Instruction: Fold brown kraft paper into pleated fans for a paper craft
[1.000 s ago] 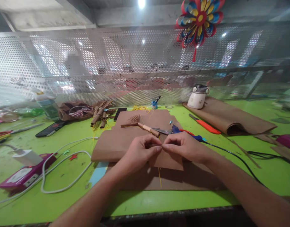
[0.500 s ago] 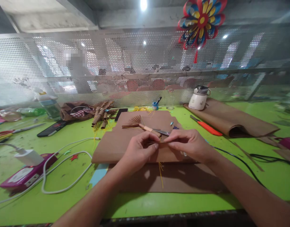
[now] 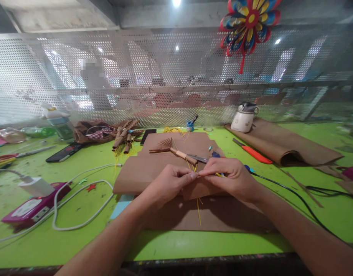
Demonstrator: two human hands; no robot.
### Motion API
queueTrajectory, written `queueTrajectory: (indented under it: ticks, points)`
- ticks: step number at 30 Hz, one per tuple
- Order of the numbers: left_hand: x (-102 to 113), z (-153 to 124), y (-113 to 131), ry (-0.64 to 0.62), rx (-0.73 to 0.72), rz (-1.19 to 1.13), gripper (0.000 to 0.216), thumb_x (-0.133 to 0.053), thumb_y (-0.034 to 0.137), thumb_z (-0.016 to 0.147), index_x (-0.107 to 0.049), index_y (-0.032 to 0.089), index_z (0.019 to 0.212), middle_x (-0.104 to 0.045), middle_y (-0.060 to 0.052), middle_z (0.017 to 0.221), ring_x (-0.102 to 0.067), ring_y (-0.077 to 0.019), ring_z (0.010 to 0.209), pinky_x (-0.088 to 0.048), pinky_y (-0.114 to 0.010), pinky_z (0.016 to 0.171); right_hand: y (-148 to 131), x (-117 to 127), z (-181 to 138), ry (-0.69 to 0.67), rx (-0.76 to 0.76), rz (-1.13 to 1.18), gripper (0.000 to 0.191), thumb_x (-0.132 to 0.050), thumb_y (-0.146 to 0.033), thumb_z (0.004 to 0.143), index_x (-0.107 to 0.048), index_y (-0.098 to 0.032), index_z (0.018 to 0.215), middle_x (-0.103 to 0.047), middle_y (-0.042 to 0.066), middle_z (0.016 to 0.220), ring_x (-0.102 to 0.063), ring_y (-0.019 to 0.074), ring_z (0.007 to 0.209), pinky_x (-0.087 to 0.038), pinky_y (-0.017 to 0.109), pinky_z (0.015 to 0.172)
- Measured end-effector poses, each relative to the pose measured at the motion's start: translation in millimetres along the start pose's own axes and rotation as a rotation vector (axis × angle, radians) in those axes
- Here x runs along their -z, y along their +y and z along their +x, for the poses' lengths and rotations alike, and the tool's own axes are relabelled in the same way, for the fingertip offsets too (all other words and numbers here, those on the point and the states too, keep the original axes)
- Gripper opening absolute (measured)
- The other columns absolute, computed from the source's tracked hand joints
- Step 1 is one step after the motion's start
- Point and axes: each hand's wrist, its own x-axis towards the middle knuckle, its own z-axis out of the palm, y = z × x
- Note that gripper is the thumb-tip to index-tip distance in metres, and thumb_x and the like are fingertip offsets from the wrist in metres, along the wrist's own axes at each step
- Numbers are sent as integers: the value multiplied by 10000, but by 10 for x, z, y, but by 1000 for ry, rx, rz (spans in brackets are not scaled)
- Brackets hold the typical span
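Observation:
My left hand (image 3: 172, 182) and my right hand (image 3: 230, 174) meet over the middle of the brown paper sheets (image 3: 130, 174). The fingertips of both pinch the upper edge of a small piece of brown paper (image 3: 191, 190), which hangs down toward me. Just beyond the fingers lies a brown paper roll with a pleated fan end (image 3: 164, 146) and a pale band. Scissors (image 3: 198, 158) rest beside it, partly hidden by my right hand. Yellow threads (image 3: 198, 211) trail near the fingers and below the paper piece.
Left are a purple power strip (image 3: 23, 212), a white cable (image 3: 78, 228), a phone (image 3: 64, 152) and a bundle of paper rolls (image 3: 124, 140). A red-orange cutter (image 3: 255, 154), folded brown paper (image 3: 305, 147), a white flask (image 3: 243, 119) and a black cable (image 3: 291, 195) lie right.
The fingertips have come closer together, and the small paper piece now tilts so its face shows. The view has shifted slightly.

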Motion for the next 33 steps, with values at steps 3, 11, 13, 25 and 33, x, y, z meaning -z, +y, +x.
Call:
queueTrajectory:
  ticks: [3, 11, 13, 25, 33]
  points:
    - [-11, 1, -7, -20, 13, -13, 373, -523, 456, 811, -616, 113, 697, -479, 24, 502, -416, -90, 471, -294, -210, 461, 7, -6, 1, 5, 13, -46, 172, -587, -68, 768, -730, -128, 844, -668, 63, 776, -613, 129, 710, -469, 236, 653]
    - [-44, -27, -2, 41, -76, 105, 325, -484, 396, 842, -663, 130, 787, -416, 47, 499, -340, -74, 474, -250, -196, 453, -27, 43, 15, -36, -100, -74, 114, -611, -187, 790, -714, -147, 817, -662, 50, 772, -602, 140, 748, -454, 247, 699]
    - [-45, -26, -3, 53, -100, 143, 315, -476, 375, 849, -667, 134, 781, -418, 48, 497, -341, -74, 480, -258, -195, 461, -25, 81, 10, -76, -170, -67, 135, -614, -190, 780, -703, -158, 877, -658, 45, 817, -594, 146, 780, -446, 251, 713]
    - [-94, -22, -21, 196, -286, 448, 281, -459, 311, 866, -697, 164, 879, -672, -11, 741, -552, -128, 677, -384, -206, 602, -52, 60, 22, -64, -428, 109, 150, -647, -281, 748, -636, -132, 730, -576, 1, 653, -508, 102, 604, -395, 211, 543]
    - [-117, -68, 9, 264, -339, 508, 231, -498, 302, 863, -698, 191, 895, -700, -12, 757, -590, -124, 672, -390, -200, 606, -61, 75, 14, -8, -389, 183, 147, -680, -282, 724, -655, -137, 718, -574, 0, 640, -483, 84, 552, -373, 197, 484]
